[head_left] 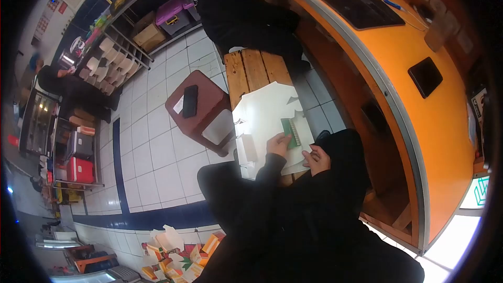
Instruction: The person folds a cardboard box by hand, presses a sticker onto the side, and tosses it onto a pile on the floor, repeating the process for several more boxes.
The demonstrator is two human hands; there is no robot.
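Note:
A flat white die-cut cardboard sheet [267,107] lies over a wooden bench [250,71] in front of me. On it is a flat green strip [291,132] with a row of small pale marks along its right side. My left hand [279,145] pinches the strip's lower left edge. Close to the sheet's lower right edge, my right hand [317,161] has its thumb and fingers bent toward each other; what they hold, if anything, is too small to make out. A folded white flap [247,148] rises at the sheet's left side.
A maroon stool [191,118] carries a black phone [190,100]. Along the right runs an orange counter [387,68] bearing dark tablets and cables. A person in black [238,10] is beyond the bench. Folded orange-and-white boxes [181,257] are piled at lower left.

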